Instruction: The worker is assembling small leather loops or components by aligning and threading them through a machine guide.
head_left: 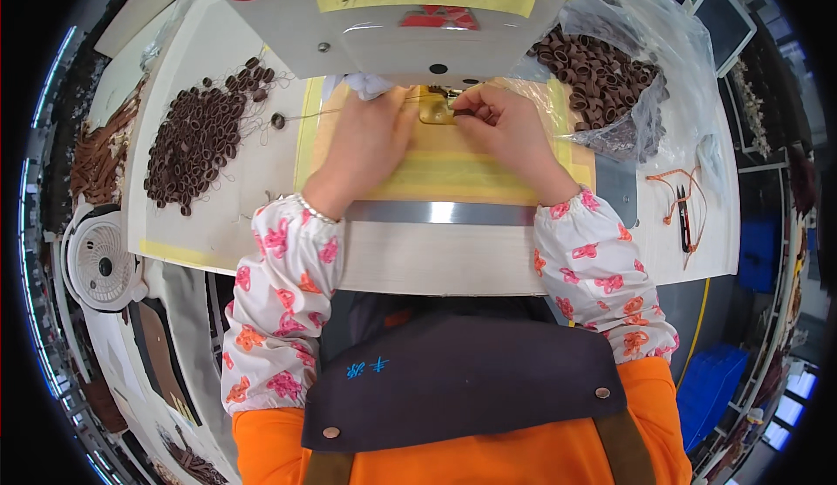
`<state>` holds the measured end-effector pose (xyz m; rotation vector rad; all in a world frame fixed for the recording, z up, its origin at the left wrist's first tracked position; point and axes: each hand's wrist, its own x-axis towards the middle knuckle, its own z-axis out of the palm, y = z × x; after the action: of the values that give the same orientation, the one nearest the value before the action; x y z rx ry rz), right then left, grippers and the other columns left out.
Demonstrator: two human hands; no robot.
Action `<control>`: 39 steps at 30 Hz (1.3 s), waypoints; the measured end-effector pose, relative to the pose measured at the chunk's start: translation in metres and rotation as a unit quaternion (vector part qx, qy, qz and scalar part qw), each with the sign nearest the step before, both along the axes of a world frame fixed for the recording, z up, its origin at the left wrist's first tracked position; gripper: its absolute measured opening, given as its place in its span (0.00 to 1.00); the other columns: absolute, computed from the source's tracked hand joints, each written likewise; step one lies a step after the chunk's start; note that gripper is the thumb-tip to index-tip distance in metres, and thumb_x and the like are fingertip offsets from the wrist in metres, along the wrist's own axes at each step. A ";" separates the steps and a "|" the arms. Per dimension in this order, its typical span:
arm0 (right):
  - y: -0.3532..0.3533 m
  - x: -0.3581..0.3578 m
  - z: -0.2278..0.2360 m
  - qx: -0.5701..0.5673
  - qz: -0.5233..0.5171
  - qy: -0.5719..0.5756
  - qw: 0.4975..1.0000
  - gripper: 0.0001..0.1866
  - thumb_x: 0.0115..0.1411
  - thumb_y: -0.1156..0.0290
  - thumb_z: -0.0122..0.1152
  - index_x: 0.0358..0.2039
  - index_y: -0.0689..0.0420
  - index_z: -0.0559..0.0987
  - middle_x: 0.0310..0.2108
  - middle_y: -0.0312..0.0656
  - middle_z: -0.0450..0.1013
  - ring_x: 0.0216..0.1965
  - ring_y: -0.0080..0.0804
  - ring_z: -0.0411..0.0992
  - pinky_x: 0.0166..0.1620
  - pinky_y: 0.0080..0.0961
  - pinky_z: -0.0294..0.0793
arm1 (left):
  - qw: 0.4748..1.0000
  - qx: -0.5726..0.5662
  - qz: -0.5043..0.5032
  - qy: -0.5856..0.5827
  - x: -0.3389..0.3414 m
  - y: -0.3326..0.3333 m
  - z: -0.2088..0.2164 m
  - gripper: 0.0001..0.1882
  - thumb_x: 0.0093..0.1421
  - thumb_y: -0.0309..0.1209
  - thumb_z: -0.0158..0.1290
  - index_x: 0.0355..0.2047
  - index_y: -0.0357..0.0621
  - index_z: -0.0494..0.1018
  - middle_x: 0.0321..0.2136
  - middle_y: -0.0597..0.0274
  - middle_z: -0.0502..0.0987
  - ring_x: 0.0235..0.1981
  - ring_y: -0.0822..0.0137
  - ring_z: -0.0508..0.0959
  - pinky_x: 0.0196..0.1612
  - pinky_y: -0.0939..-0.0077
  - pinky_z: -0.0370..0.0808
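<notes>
I sit at a white sewing machine on a pale worktable. My left hand lies flat on the yellow taped bed, just left of the needle plate, fingers together. My right hand pinches a small dark brown loop piece right under the presser foot. A thin thread runs left from the needle area to a single loop. Both forearms wear white sleeve covers with pink and orange flowers.
A heap of brown loops lies left of the machine. A clear plastic bag of more loops sits at the right. Thread snips with an orange cord rest at the right edge. A small white fan stands lower left.
</notes>
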<state>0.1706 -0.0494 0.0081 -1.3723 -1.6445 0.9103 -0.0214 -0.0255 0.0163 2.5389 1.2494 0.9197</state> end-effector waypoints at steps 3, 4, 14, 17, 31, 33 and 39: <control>-0.005 -0.007 0.000 0.023 -0.041 0.058 0.997 0.10 0.47 0.78 0.58 0.33 0.63 0.73 0.25 0.36 0.71 0.23 0.18 0.65 0.28 0.14 0.67 | 0.998 -0.059 0.028 -0.011 0.027 -0.003 -0.008 0.11 0.51 0.29 0.51 0.33 0.35 0.68 0.30 0.45 0.72 0.34 0.48 0.71 0.36 0.59 0.68; -0.005 -0.010 0.001 0.026 -0.054 0.081 0.995 0.10 0.47 0.78 0.58 0.33 0.63 0.72 0.24 0.38 0.71 0.22 0.20 0.66 0.28 0.16 0.68 | 0.998 -0.038 0.040 -0.011 0.029 -0.002 -0.011 0.11 0.51 0.29 0.51 0.32 0.35 0.67 0.29 0.45 0.72 0.32 0.48 0.71 0.35 0.58 0.68; -0.010 -0.005 0.018 -0.161 -0.018 0.265 0.951 0.08 0.55 0.80 0.48 0.36 0.67 0.69 0.27 0.39 0.70 0.24 0.21 0.69 0.28 0.16 0.71 | 0.951 -0.253 0.001 -0.177 0.020 -0.007 -0.005 0.08 0.52 0.29 0.54 0.28 0.37 0.71 0.20 0.61 0.74 0.20 0.72 0.72 0.24 0.79 0.69; -0.010 -0.004 0.015 -0.165 -0.009 0.324 0.932 0.08 0.56 0.80 0.46 0.37 0.68 0.69 0.28 0.41 0.70 0.26 0.24 0.71 0.30 0.17 0.73 | 0.915 -0.327 -0.041 -0.234 0.020 -0.006 0.001 0.07 0.52 0.28 0.54 0.27 0.36 0.71 0.20 0.66 0.73 0.20 0.79 0.69 0.24 0.85 0.67; -0.017 -0.014 0.012 -0.132 -0.032 0.305 0.943 0.09 0.50 0.83 0.50 0.35 0.68 0.72 0.27 0.40 0.71 0.26 0.23 0.72 0.30 0.16 0.73 | 0.898 -0.369 -0.054 -0.234 0.018 -0.005 0.003 0.08 0.51 0.28 0.56 0.30 0.37 0.72 0.19 0.71 0.69 0.20 0.82 0.64 0.24 0.87 0.63; -0.015 -0.010 0.013 -0.160 -0.018 0.299 0.941 0.11 0.49 0.82 0.50 0.35 0.68 0.71 0.26 0.40 0.71 0.24 0.23 0.72 0.28 0.16 0.73 | 0.892 -0.361 -0.062 -0.266 0.019 -0.005 -0.002 0.10 0.50 0.29 0.57 0.31 0.38 0.72 0.19 0.71 0.68 0.20 0.82 0.64 0.24 0.87 0.63; -0.008 -0.012 0.018 -0.214 -0.008 0.178 0.961 0.15 0.46 0.79 0.53 0.36 0.66 0.65 0.21 0.40 0.71 0.17 0.22 0.70 0.20 0.18 0.70 | 0.918 -0.333 -0.146 -0.158 0.011 0.000 -0.006 0.13 0.50 0.24 0.56 0.37 0.36 0.70 0.27 0.71 0.72 0.26 0.81 0.68 0.31 0.88 0.66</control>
<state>0.1591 -0.0573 0.0260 -1.3932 -1.2027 1.4698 -0.0107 -0.0257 0.0107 1.8750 0.8566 0.6502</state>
